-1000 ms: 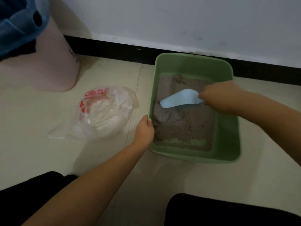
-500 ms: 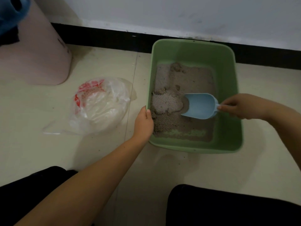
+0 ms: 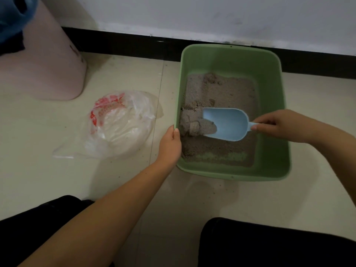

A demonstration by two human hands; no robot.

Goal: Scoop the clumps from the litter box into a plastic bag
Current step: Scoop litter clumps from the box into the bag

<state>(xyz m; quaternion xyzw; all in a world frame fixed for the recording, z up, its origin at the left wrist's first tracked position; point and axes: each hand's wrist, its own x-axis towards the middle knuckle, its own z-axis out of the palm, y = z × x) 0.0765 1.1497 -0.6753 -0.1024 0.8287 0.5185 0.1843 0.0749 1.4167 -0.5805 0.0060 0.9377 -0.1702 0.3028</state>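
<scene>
A green litter box (image 3: pixel 269 78) stands on the tiled floor by the wall, holding grey-brown litter (image 3: pixel 227 93). My right hand (image 3: pixel 279 125) grips the handle of a light blue scoop (image 3: pixel 227 124) whose mouth points left into a heap of clumps (image 3: pixel 194 125) at the box's left wall. My left hand (image 3: pixel 170 143) holds the box's left rim, thumb over the edge. A clear plastic bag (image 3: pixel 119 126) with red print lies open on the floor left of the box.
A pink bin (image 3: pixel 48 70) with a blue liner (image 3: pixel 13 14) stands at the back left. A black baseboard (image 3: pixel 125 45) runs along the white wall. My dark-clad knees (image 3: pixel 269 245) fill the bottom of the view.
The scoop has pushed left across the litter, heaping clumps against the left wall; some litter now sits in its mouth. My left hand has stayed on the rim.
</scene>
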